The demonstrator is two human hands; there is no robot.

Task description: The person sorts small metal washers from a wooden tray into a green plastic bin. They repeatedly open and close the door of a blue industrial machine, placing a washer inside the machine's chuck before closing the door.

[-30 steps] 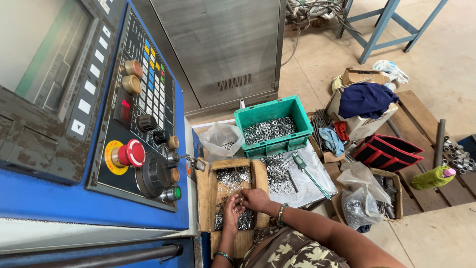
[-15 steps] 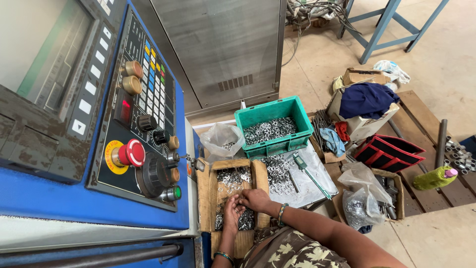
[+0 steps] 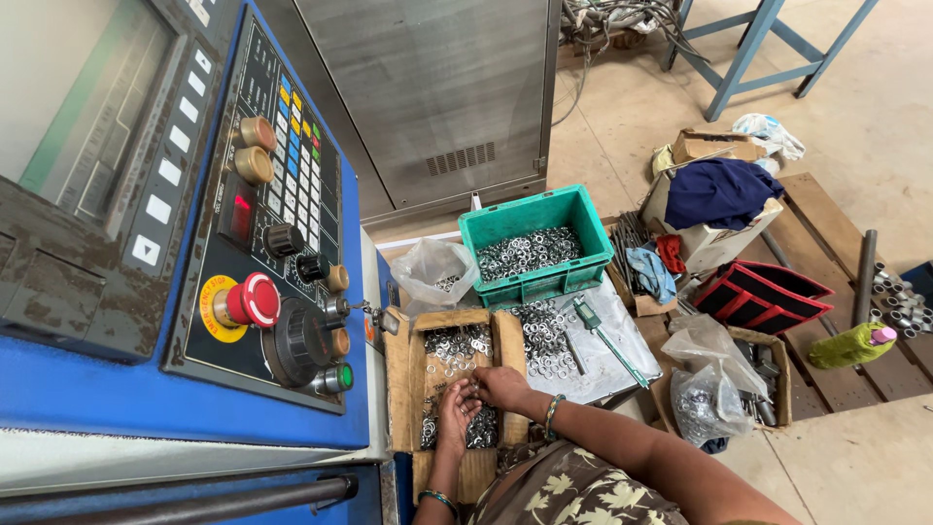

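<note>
Two hands work over the cardboard box at 6 o'clock, just below the blue control panel. The left hand has its fingers curled down into the small metal rings that fill the box, and the right hand meets it from the 3 o'clock side, its fingertips pinched together, apparently on a ring or two, though the piece itself is too small to make out. As a judgement, the handling of rings looks well underway but far from over: the box holds a thick layer, a loose heap lies on the plastic sheet just to its right, and the green crate at 12 o'clock from the box is about half full. The rings are silvery, flat, washer-like, all much alike, and tumbled together without order.
</note>
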